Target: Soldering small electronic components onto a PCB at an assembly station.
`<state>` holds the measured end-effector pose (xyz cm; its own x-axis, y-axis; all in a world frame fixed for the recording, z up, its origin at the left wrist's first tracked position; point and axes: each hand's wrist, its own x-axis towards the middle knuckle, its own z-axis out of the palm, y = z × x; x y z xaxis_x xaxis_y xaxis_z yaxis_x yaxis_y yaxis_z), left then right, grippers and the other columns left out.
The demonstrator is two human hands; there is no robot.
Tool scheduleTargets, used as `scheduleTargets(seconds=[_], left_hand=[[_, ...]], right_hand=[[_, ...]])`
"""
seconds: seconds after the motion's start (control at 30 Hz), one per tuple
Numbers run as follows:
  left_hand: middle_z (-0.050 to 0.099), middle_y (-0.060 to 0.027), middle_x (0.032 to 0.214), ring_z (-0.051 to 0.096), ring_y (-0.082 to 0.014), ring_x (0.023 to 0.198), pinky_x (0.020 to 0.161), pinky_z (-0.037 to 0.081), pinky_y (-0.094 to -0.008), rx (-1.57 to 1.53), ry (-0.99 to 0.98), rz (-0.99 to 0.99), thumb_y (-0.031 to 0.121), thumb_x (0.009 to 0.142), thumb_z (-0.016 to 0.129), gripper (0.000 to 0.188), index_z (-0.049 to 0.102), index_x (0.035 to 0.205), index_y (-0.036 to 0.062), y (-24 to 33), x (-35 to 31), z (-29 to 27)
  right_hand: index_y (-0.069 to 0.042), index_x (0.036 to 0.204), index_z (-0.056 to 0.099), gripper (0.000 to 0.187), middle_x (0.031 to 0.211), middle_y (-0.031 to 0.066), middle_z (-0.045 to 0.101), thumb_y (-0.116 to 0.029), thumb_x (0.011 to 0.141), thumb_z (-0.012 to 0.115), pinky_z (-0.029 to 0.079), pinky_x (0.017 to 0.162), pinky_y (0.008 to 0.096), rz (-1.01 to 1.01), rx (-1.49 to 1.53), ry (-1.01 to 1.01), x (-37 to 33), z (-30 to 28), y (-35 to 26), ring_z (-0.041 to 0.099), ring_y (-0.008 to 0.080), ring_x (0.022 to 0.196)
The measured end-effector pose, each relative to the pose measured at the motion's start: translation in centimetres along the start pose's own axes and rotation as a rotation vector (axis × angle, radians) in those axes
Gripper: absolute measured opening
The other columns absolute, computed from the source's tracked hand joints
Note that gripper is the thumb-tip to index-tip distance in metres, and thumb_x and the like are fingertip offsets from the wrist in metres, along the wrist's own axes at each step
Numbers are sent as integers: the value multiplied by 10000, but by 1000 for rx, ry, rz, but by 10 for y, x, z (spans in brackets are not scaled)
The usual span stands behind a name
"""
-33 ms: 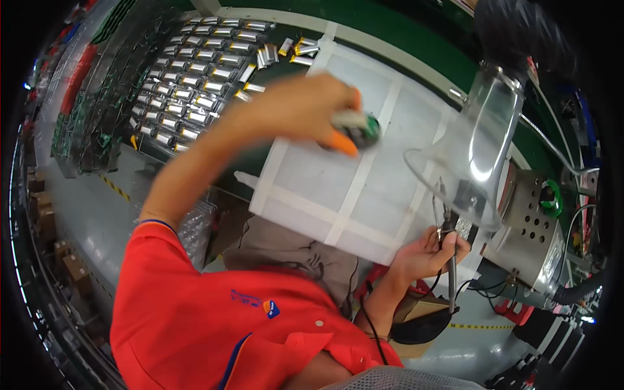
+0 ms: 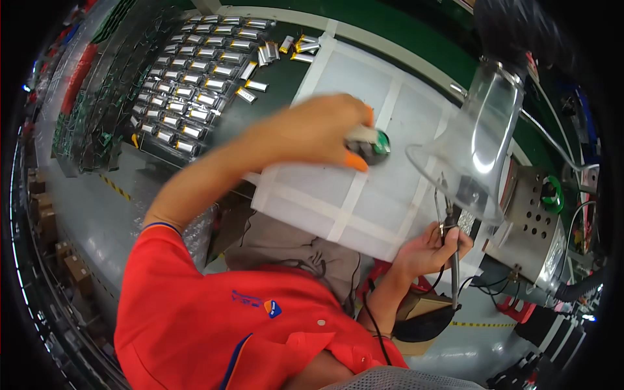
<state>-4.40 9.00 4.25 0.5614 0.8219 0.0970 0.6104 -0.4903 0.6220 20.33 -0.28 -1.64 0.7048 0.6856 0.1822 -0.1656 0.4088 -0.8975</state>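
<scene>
My left hand (image 2: 325,130), with orange finger cots on its fingertips, is over the white work mat (image 2: 305,182). Its fingers close round a small part with a green circuit board (image 2: 380,143) and a pale piece; motion blur hides the details. At the mat's right corner, my right hand (image 2: 430,250) grips a soldering iron (image 2: 455,276) with a thin metal tube beside its tip. That tip points up and away, near the rim of a clear fume hood (image 2: 478,156).
Rows of silver pouch batteries (image 2: 195,78) cover the far left of the bench, with several loose ones (image 2: 305,45) by the mat's far corner. At right stands a perforated metal box (image 2: 533,208) holding a green roll (image 2: 552,195). Green boards (image 2: 91,117) hang at left.
My left hand has moved right and slightly nearer with the circuit board part, uncovering some loose batteries. My right hand still holds the soldering iron in almost the same place.
</scene>
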Motion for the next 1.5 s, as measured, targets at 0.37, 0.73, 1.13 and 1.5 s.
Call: scheduleTargets(seconds=[0.37,0.73,1.13,1.5], left_hand=[[650,-179,974,610,-371,915,823,484,-413,529,395,119,2,823,581,167,635,981,7,-134,-11,-27],[572,-23,774,523,-104,705,651,420,-248,286,293,-230,53,862,635,285,600,1144,52,-109,-15,-41],[533,-8,928,544,-118,915,876,423,-266,-441,119,-80,58,882,601,283,627,1164,70,18,-58,25],[496,47,684,401,-50,655,655,378,-204,-756,121,-314,65,806,704,200,689,995,3,45,-70,58]], right_hand=[[-75,893,433,106,627,-29,355,-106,909,534,270,475,226,16,-61,54,0,-62,-45,322,56,514],[-58,1065,525,246,711,51,509,-278,961,491,324,498,249,231,212,37,20,-132,-49,437,132,599],[-30,1092,502,240,804,98,542,-222,951,473,383,530,257,159,-22,-317,-24,-66,-40,476,134,623],[24,1219,433,519,1001,117,586,148,767,656,506,874,310,160,-160,-816,-39,6,-9,635,202,959]])
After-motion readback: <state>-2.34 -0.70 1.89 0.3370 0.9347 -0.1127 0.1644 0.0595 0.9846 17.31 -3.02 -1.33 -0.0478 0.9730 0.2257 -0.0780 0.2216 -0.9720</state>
